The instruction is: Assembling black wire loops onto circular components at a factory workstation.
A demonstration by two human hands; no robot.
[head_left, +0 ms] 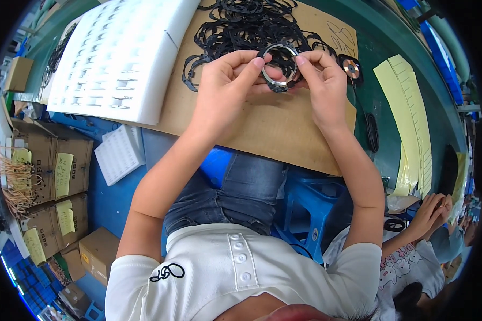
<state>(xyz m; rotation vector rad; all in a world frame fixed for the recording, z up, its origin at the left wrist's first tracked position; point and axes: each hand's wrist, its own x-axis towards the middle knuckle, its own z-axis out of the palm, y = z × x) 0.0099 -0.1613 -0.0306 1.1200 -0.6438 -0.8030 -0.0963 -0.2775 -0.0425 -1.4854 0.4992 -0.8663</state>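
Both hands up over the bench (pixel 365 101), one ring (pixel 277 87) between them. The ring is silver and black, held off the surface with its round opening facing the head camera, just in front of a heap of black loops (pixel 235 32). Left hand (pixel 225 77) has its fingers closed on the ring's left side — thumb on the near face, other fingers partly hidden behind. Right hand (pixel 326 80) grips the right side, thumb on the upper right rim; its other fingers are partly hidden too. Can't tell how hard either one presses.

Under the hands is a brown cardboard sheet (pixel 241 122) with the loops piled loosely on its far part, some spilling toward the left hand. Left of the heap, a big white foam block (pixel 163 59) with rows of slots, parts of some kind in them, too small to tell. Right of the right hand: a round copper-coloured part (pixel 351 68) in a black surround, then a coiled black cable (pixel 371 134), then long yellow paper strips (pixel 409 112) along the bench.

Lower left, beside the bench — a smaller white tray (pixel 120 152), stacked cardboard boxes (pixel 45 168) with yellow notes (pixel 64 174), and a bundle of tan cords (pixel 19 176). Blue stool (pixel 308 208) near the person's legs. Co-worker's hands (pixel 431 212) at far right, well apart from the ring.
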